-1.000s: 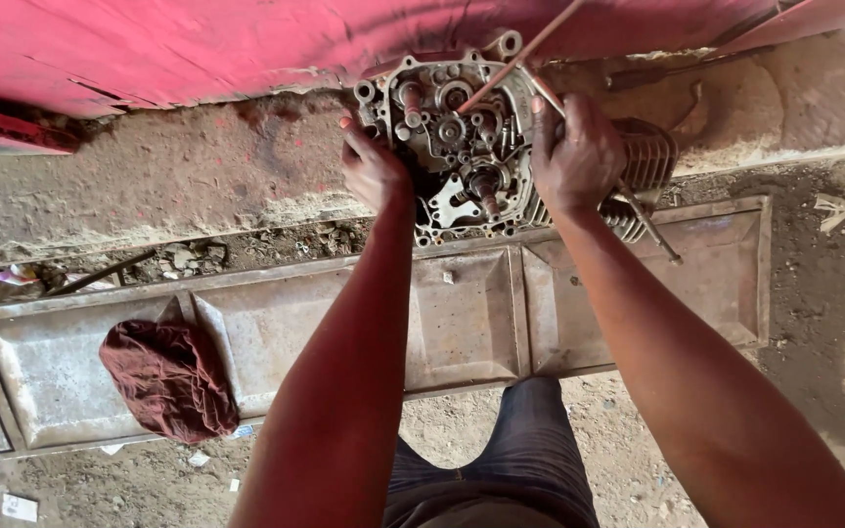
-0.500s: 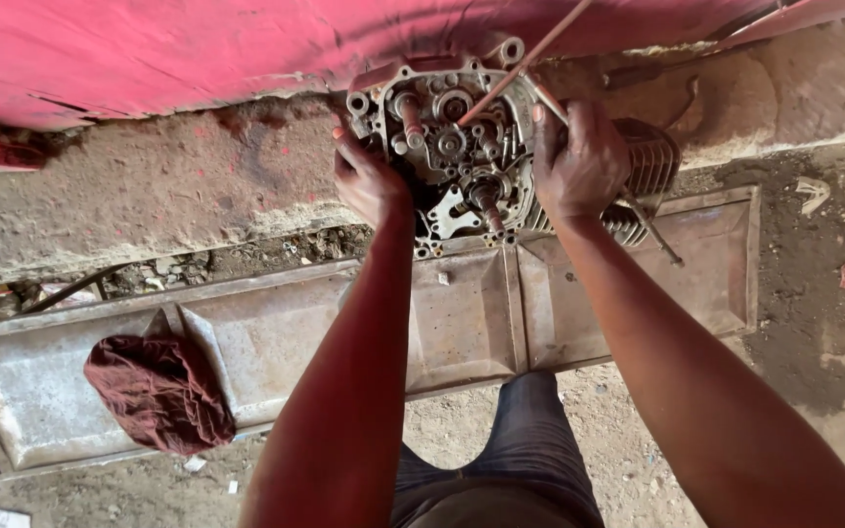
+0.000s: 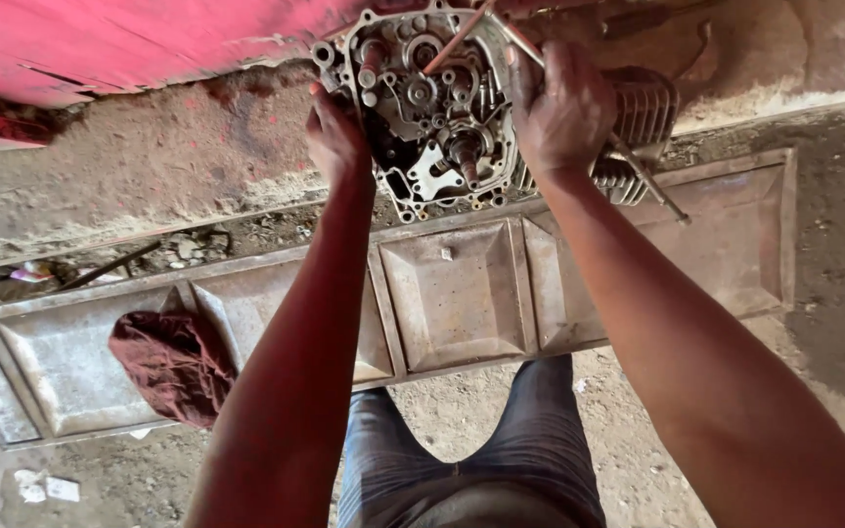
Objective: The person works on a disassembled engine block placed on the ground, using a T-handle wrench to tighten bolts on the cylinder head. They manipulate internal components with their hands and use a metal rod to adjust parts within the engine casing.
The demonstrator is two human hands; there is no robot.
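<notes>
An open engine crankcase (image 3: 432, 117) with gears and shafts showing stands on the ground against a red wall. Its finned cylinder (image 3: 643, 112) sticks out to the right. My left hand (image 3: 336, 137) grips the case's left edge. My right hand (image 3: 561, 108) grips its right side, next to the fins. Thin metal rods (image 3: 638, 171) run past my right hand, and one rod (image 3: 457, 39) slants up from the case's top.
A rusty embossed metal panel (image 3: 452, 293) lies flat in front of the engine. A dark red rag (image 3: 176, 364) rests on its left part. Dirt ground, paper scraps (image 3: 46, 486) and my jeans-clad legs (image 3: 471, 460) fill the near side. The red wall (image 3: 129, 44) bounds the far side.
The view has shifted closer, so the engine and both hands sit higher and larger in frame. Both hands keep their hold on the case.
</notes>
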